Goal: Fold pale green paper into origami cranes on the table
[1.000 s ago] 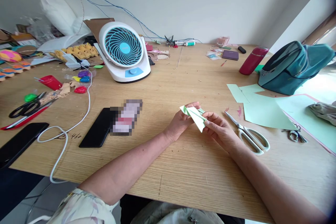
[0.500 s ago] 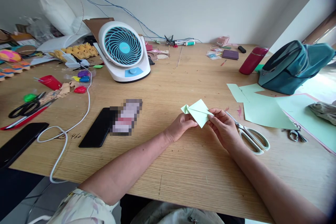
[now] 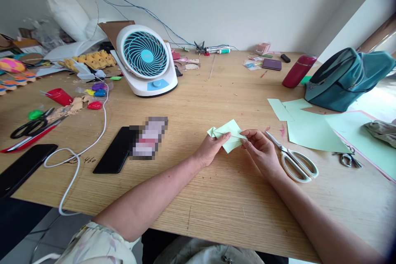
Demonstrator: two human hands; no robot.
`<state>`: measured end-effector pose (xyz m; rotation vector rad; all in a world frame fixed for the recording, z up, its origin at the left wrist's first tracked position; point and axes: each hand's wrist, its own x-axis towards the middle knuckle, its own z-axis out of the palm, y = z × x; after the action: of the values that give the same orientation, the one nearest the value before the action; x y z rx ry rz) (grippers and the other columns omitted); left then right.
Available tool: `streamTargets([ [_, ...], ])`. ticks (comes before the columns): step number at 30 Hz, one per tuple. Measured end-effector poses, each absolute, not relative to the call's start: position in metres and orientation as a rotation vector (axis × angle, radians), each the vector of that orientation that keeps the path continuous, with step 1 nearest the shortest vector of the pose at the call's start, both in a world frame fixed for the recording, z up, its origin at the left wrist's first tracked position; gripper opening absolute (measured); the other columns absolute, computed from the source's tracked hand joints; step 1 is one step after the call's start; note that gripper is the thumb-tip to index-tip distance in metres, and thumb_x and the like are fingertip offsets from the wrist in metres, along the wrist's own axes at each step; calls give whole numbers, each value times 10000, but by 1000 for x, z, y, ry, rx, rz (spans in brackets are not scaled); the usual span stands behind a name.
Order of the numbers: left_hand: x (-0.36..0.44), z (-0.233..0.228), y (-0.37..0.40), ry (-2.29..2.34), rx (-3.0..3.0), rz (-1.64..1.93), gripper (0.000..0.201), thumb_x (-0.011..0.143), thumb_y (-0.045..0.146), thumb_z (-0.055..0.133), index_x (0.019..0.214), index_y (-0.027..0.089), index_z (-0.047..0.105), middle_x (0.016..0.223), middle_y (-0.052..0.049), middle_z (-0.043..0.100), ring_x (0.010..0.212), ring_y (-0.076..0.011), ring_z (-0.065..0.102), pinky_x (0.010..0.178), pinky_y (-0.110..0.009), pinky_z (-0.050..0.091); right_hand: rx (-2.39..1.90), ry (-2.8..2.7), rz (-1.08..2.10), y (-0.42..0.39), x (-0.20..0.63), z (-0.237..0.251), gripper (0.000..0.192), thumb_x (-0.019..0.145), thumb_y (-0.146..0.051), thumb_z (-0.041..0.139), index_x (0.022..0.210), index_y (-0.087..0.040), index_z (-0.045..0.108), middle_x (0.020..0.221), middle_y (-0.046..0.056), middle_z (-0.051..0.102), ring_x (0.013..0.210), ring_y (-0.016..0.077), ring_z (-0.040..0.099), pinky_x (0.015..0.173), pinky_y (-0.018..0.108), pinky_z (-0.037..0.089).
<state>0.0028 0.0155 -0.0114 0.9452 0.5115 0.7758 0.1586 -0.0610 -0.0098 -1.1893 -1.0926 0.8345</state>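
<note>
Clock taken from the folded paper (image 3: pixel 232 127), centre of work. Wood-grain table (image 3: pixel 210 103) is spreading all round, plain pale wall (image 3: pixel 216 4) standing at 12. White fan (image 3: pixel 145 55) is sitting at 10, black phone (image 3: pixel 111 152) lying flat at 9, a pixelated item (image 3: pixel 150 138) just beside it. Flask (image 3: pixel 297 72) and bag (image 3: pixel 332 82) are standing around 2, mint sheet (image 3: pixel 315 134) lying at 3, scissors (image 3: pixel 298 161) resting between 3 and 4.

Materials: flask is showing smooth red, bag soft teal fabric, fan a round blue spiral grille, scissors white looped handles. Folded paper is showing pale green, matt, crisp creases, angular flaps, small pointed end facing 9.

Grip: left hand (image 3: pixel 212 148) is holding the paper, thumb pressing on top, fingers mostly hidden beneath. Right hand (image 3: pixel 262 148) is pinching its 3 o'clock corner between thumb and forefinger, narrow gap. Paper is sitting between both hands, above the table.
</note>
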Motion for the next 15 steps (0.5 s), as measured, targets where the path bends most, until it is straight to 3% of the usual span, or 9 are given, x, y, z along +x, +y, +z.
streamTargets([
  [10, 2, -7, 17, 559, 874, 819, 399, 697, 407, 833, 941, 127, 687, 982, -85, 711, 910, -191, 647, 837, -311, 498, -1228, -1429, 768, -66, 158, -12, 231, 923, -360, 612, 1139, -283, 588, 919, 27, 591, 766, 182, 563, 709, 326, 503],
  [15, 2, -5, 18, 562, 836, 803, 388, 665, 390, 854, 913, 139, 694, 991, -75, 723, 946, -196, 655, 852, -301, 508, -1360, -1574, 582, -69, 154, -10, 164, 922, -239, 565, 1079, -278, 592, 833, 7, 589, 744, 183, 582, 728, 336, 492],
])
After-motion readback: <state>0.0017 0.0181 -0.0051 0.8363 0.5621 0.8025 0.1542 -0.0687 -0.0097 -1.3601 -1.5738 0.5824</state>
